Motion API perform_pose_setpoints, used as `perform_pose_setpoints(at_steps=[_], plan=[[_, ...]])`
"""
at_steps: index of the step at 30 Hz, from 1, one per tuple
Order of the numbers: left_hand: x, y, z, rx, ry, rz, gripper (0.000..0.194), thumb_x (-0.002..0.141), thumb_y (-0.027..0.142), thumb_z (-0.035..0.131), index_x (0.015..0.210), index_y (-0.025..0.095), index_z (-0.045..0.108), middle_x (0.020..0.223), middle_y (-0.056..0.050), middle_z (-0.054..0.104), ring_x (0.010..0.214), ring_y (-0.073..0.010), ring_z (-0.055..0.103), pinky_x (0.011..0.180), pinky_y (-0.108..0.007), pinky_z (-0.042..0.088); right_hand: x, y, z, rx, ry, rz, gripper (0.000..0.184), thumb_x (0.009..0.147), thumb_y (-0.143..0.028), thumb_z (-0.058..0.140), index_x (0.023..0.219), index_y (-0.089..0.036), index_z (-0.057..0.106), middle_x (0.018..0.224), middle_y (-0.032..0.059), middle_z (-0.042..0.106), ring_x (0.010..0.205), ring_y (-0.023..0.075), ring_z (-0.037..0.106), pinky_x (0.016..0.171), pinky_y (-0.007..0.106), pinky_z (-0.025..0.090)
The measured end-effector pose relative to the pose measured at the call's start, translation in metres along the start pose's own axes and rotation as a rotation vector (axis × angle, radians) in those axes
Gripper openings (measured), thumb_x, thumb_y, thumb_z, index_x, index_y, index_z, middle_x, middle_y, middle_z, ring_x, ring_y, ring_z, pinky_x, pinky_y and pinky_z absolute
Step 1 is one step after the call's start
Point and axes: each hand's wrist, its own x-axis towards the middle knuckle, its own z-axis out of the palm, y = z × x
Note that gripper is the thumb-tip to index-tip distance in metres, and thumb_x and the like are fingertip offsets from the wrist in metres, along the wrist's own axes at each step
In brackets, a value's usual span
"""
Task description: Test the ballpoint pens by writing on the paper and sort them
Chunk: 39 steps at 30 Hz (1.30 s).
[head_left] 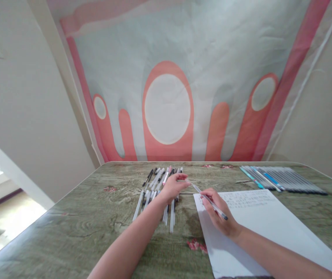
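My right hand (219, 213) grips a clear pen (214, 204) with a dark end, over the upper left corner of a white sheet of paper (250, 232). The pen slants up and left. At its far end, the fingers of my left hand (176, 186) are pinched together around something small and pale that I cannot make out. Rows of small dark writing run along the top of the sheet. Below and behind my left hand lie many loose pens (157, 180), clear, white and black, partly hidden by my wrist and forearm.
A neat row of clear pens (293, 180) lies at the back right of the wood-patterned table (81, 232), with a turquoise pen (251, 177) and a blue pen (270, 179) at its left part. Behind the table hangs a grey and coral printed sheet (203, 50).
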Motion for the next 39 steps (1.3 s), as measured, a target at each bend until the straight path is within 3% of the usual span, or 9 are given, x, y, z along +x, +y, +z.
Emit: perform_pose_setpoints(at_steps=[4, 8, 28, 33, 39], plan=[[-0.003, 0.000, 0.009, -0.457, -0.033, -0.239, 0.031, 0.058, 0.010, 0.074, 0.087, 0.012, 0.062, 0.076, -0.004, 0.062, 0.068, -0.0086, 0.059, 0.069, -0.020, 0.047, 0.000, -0.001, 0.000, 0.002, -0.006, -0.006, 0.018, 0.087, -0.026, 0.039, 0.101, -0.021, 0.049, 0.090, 0.0049, 0.053, 0.082, 0.0166, 0.052, 0.074, 0.030, 0.044], [-0.004, -0.001, 0.011, -0.648, -0.029, -0.340, 0.029, 0.060, 0.004, 0.072, 0.085, 0.012, 0.062, 0.077, -0.004, 0.064, 0.069, -0.0079, 0.061, 0.067, -0.015, 0.048, 0.000, -0.001, 0.000, 0.004, 0.002, -0.005, 0.018, 0.087, -0.026, 0.039, 0.100, -0.020, 0.049, 0.090, 0.0049, 0.053, 0.083, 0.0166, 0.052, 0.074, 0.030, 0.043], [-0.011, 0.007, 0.021, -0.686, -0.110, -0.349, 0.030, 0.060, -0.004, 0.068, 0.086, 0.011, 0.064, 0.078, -0.003, 0.064, 0.065, -0.0048, 0.060, 0.064, -0.011, 0.046, -0.002, 0.000, -0.001, 0.017, -0.013, 0.002, 0.018, 0.087, -0.024, 0.039, 0.103, -0.020, 0.047, 0.093, 0.0045, 0.051, 0.085, 0.0161, 0.050, 0.076, 0.030, 0.042], [-0.014, 0.011, 0.023, -0.729, -0.103, -0.349, 0.016, 0.071, 0.009, 0.064, 0.087, 0.009, 0.063, 0.081, -0.007, 0.065, 0.070, -0.0086, 0.061, 0.071, -0.018, 0.049, -0.001, 0.000, 0.001, 0.018, 0.005, -0.010, 0.019, 0.087, -0.024, 0.039, 0.104, -0.020, 0.047, 0.094, 0.0049, 0.051, 0.086, 0.0164, 0.050, 0.077, 0.030, 0.042], [-0.019, 0.012, 0.028, -0.716, -0.129, -0.291, 0.020, 0.075, 0.013, 0.060, 0.095, 0.009, 0.061, 0.085, -0.010, 0.066, 0.082, -0.0151, 0.063, 0.076, -0.026, 0.049, 0.000, 0.001, -0.001, -0.009, -0.006, -0.051, 0.020, 0.088, -0.021, 0.038, 0.104, -0.022, 0.049, 0.095, 0.0047, 0.050, 0.089, 0.0165, 0.050, 0.080, 0.032, 0.041]])
